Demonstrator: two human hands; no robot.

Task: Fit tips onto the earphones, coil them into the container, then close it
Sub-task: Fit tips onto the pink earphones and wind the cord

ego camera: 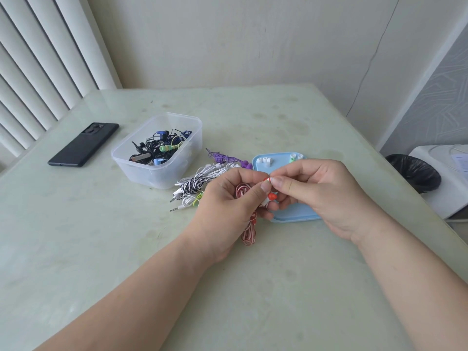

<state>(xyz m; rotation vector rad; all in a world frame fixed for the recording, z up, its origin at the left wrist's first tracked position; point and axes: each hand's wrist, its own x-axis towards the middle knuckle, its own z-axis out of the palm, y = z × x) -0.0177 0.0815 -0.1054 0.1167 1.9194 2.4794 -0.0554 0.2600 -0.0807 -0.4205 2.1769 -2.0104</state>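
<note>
Earphones with a red-and-white cable (249, 234) sit bunched in my left hand (228, 198), just above the worktop (101, 236) and in front of the blue lid (298, 216). Its fingers (260, 190) curl round the bundle and pinch one earbud. My right hand (321, 196) has thumb and forefinger closed on a small tip (268, 179), pressed against that bud. A second bud (272, 196), orange-ended, hangs just below.

To seat the tip well, I judge I should keep the left grip steady near the nozzle, push the tip on squarely, then roll it round until it sits evenly. Spare white tips (263, 160) wait on the lid's far edge. The clear container (162, 173) stands open to the left.
</note>
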